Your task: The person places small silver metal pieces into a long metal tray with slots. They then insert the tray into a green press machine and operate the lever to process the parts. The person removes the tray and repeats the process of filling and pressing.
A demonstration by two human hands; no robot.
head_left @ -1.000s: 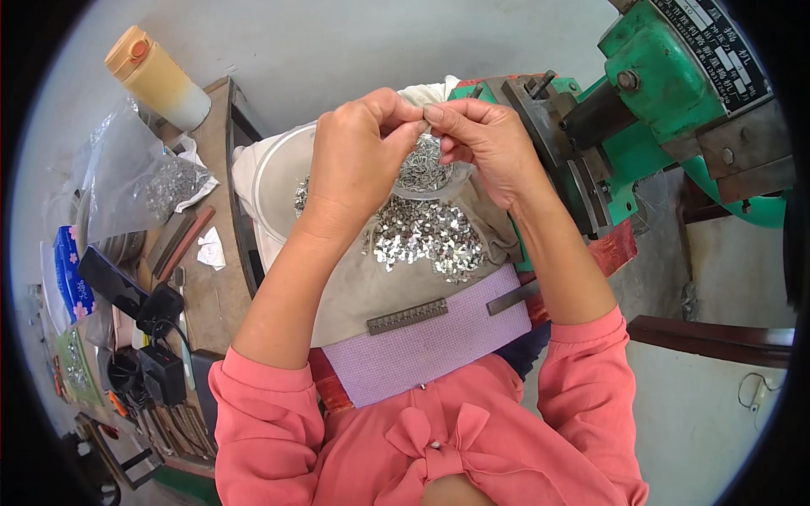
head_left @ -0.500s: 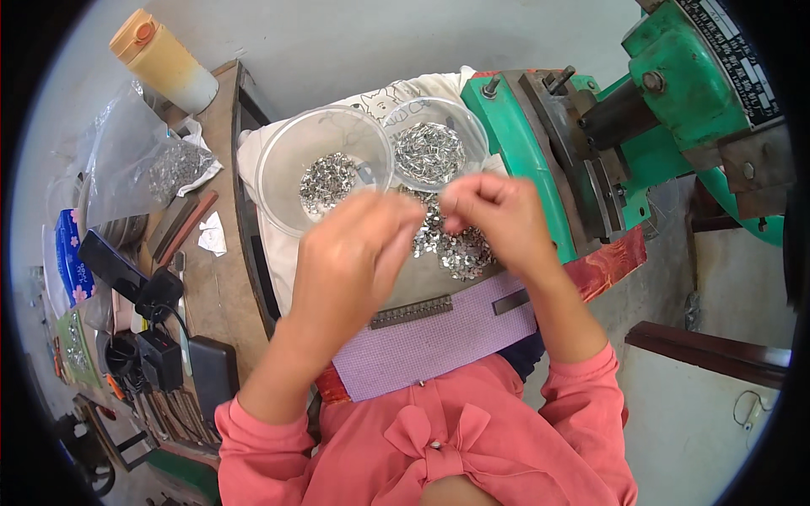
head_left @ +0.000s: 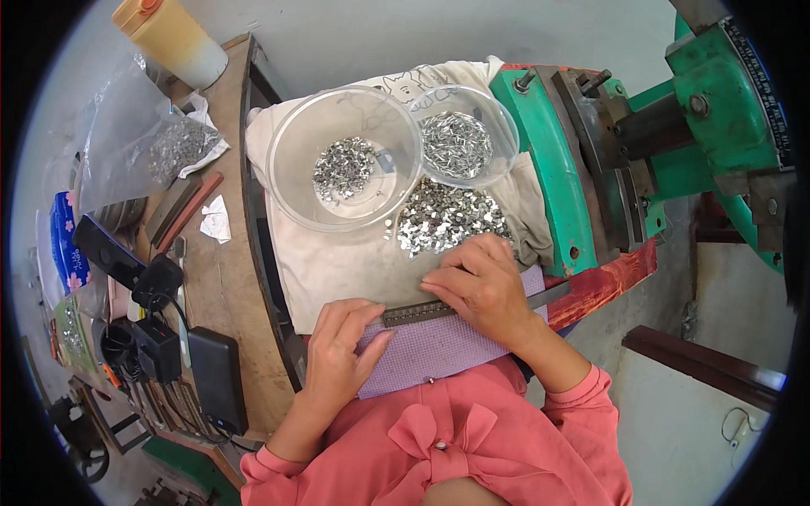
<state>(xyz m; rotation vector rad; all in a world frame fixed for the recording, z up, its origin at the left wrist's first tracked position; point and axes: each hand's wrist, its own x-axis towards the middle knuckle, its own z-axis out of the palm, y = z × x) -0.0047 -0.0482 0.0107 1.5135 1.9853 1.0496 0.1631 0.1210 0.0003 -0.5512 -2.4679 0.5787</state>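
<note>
- Grey metal bar (head_left: 417, 314), notched, lying along the purple mat's (head_left: 422, 354) far edge.
- Left hand (head_left: 342, 346) loosely open at its left end.
- Right hand (head_left: 483, 291) curled over its right part; whether it grips anything, I can't tell.
- Silvery bits (head_left: 447, 218) heaped beyond.

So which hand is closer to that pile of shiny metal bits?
Right. The right hand is at the near edge of the pile of metal bits; the left hand is farther off, toward the body and leftward, by the left end of the notched bar.
</note>
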